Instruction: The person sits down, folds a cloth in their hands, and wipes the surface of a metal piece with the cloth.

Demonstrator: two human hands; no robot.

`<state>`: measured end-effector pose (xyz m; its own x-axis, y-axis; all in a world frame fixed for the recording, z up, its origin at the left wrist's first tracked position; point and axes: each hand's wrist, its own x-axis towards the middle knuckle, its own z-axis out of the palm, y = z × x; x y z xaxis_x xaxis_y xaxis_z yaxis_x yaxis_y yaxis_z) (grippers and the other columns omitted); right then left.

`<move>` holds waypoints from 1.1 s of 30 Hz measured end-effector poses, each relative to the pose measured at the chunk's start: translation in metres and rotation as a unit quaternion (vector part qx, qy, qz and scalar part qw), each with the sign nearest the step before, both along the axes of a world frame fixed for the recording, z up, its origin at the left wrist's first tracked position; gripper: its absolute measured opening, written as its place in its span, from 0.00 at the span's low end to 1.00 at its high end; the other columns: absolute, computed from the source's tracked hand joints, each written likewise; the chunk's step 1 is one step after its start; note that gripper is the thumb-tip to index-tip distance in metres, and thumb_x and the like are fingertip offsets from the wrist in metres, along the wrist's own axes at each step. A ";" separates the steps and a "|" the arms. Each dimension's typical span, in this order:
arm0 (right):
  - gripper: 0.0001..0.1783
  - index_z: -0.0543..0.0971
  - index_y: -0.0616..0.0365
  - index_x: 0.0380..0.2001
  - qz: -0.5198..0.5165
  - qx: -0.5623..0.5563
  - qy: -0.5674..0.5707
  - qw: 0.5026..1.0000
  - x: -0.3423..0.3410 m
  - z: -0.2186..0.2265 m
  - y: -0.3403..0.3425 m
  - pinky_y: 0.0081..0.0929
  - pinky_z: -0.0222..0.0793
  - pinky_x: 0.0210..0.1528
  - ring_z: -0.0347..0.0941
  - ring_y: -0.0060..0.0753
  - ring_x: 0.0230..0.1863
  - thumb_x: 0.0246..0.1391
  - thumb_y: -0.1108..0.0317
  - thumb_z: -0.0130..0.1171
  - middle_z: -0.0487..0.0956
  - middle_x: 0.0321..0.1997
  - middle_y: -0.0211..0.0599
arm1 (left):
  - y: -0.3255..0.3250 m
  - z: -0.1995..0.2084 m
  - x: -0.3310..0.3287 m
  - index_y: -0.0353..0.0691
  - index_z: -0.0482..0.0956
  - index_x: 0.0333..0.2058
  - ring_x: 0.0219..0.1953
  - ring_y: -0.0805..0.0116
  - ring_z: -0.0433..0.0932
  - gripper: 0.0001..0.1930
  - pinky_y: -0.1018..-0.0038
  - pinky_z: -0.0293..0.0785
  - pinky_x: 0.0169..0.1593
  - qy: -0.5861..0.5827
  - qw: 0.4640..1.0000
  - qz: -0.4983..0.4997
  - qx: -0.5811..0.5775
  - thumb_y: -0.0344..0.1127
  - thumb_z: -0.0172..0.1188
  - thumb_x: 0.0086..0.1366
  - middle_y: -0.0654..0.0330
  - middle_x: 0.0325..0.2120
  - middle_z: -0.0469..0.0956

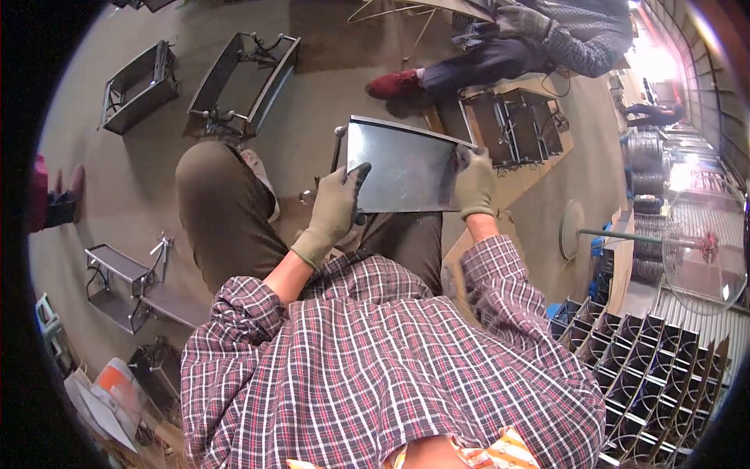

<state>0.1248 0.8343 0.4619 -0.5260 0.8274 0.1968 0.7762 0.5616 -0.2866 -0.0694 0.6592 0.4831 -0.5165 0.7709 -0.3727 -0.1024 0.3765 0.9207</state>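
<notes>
A flat, shiny rectangular metal panel (405, 170) is held level above my lap, with a dark rim along its far edge. My left hand (334, 207), in a grey-green work glove with dark fingertips, grips its left edge, thumb on top. On the opposite edge, my right hand (475, 181) in a matching glove clasps the right side near the far corner. A dark rod with a rounded end (339, 137) shows just past the panel's left edge; whether it is joined to the panel I cannot tell. Fingers under the panel are hidden.
Dark metal frames (244, 86) and another frame (141, 87) stand on the floor ahead left. A shelf-like frame (121, 262) lies at left. A co-worker's gloved hand (525, 22) is at the top right. Stacked metal parts (641, 375) and a fan (705, 244) stand at right.
</notes>
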 end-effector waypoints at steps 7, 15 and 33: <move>0.12 0.79 0.57 0.32 0.163 0.046 0.033 0.985 -0.038 0.026 -0.037 0.40 0.71 0.37 0.74 0.50 0.34 0.45 0.78 0.49 0.75 0.38 0.49 | -0.001 -0.019 -0.002 0.27 0.77 0.36 0.20 0.71 0.69 0.19 0.71 0.68 0.27 0.009 0.999 0.031 0.007 0.42 0.52 0.68 0.58 0.18 0.73; 0.24 0.79 0.55 0.43 0.154 0.014 -0.011 0.988 -0.057 0.063 -0.047 0.42 0.70 0.46 0.72 0.56 0.44 0.39 0.79 0.50 0.73 0.46 0.55 | 0.014 -0.017 -0.008 0.34 0.78 0.42 0.32 0.54 0.78 0.17 0.63 0.72 0.39 0.147 0.987 0.005 0.060 0.42 0.49 0.68 0.49 0.27 0.78; 0.09 0.80 0.56 0.31 0.127 0.042 -0.014 0.991 -0.057 0.163 -0.017 0.41 0.72 0.34 0.76 0.49 0.35 0.51 0.70 0.50 0.77 0.36 0.48 | 0.029 0.160 -0.019 0.27 0.77 0.36 0.20 0.76 0.71 0.19 0.74 0.69 0.20 -0.049 0.998 0.041 0.006 0.43 0.54 0.67 0.62 0.20 0.75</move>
